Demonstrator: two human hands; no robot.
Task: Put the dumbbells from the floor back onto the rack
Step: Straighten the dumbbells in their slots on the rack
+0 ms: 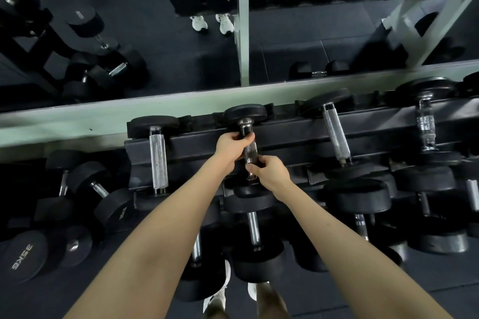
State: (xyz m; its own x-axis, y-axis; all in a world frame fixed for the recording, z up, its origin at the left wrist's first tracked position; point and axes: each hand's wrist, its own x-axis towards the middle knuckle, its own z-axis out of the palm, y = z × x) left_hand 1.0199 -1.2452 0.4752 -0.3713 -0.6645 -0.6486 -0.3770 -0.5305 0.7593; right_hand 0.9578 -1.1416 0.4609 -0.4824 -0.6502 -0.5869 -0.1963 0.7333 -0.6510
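Dumbbell [248, 149] sits across the rack's [290, 134] top tier, handle running straight away from me, left hand [231, 143] clamped on the far end and right hand [269, 171] on the near end.

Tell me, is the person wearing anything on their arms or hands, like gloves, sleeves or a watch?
No. Both forearms are bare for as far as the picture shows, with no sleeve in view. The left hand and the right hand have no gloves, and no watch, bracelet or wrist strap shows on either wrist. I see no rings, though the fingers are partly hidden. Nails look short and plain.
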